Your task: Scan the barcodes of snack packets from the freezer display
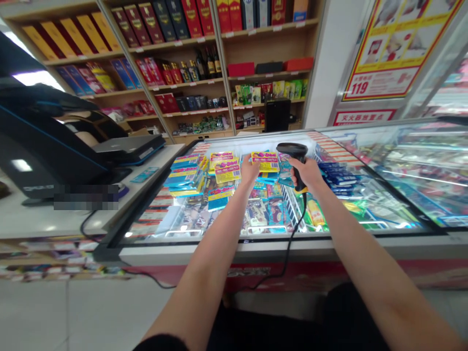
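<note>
My right hand is wrapped round the handle of a black barcode scanner, whose head points left. From its base a dark cable runs down over the front of the freezer. My left hand is closed on the left edge of a yellow and pink packet, close to the scanner. Similar yellow packets lie just left of that hand on the freezer's glass top. Further left is a stack of blue and yellow packets, and dark blue packets lie right of the scanner.
A glass-topped chest freezer spans the front, with frozen goods under the glass. On the left counter stands a black checkout machine; one blue packet lies beside it. Shelves of boxes and bottles line the back.
</note>
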Demonstrator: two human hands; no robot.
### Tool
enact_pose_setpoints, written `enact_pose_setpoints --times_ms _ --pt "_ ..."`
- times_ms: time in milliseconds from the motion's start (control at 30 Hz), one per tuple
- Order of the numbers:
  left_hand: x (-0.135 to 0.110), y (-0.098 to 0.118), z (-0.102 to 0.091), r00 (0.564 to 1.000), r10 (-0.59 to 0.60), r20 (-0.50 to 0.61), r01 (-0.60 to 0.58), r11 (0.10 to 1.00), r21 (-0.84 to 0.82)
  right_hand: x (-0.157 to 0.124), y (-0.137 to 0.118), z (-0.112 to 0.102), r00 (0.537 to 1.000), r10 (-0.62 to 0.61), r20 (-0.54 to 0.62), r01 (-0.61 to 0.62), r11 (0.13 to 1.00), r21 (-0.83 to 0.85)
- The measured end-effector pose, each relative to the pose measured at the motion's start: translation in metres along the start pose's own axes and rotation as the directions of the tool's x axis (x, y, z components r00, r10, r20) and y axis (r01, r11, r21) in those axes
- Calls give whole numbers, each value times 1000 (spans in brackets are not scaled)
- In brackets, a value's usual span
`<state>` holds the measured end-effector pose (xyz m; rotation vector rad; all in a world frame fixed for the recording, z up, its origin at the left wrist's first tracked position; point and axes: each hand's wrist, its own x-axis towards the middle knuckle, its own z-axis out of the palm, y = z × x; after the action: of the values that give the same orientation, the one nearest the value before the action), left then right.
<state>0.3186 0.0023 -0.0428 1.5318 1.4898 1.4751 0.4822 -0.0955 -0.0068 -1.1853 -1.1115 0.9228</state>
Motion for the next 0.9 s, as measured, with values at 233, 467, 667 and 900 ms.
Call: enact_pose_setpoints --times_ms 233,467,667,900 --pt "-5 -1 -1 989 65 133 -103 947 305 4 5 0 999 -49 24 50 998 -27" --pt "-4 -7 -2 987 94 132 -130 946 297 3 8 2 999 -34 41 36 998 -48" --pt "6 -16 -29 984 169 54 -177 943 282 2 11 6 999 -15 45 16 999 -30" --pt "10 -20 -79 970 220 -98 -157 885 439 -3 18 22 991 37 128 -19 990 -138"
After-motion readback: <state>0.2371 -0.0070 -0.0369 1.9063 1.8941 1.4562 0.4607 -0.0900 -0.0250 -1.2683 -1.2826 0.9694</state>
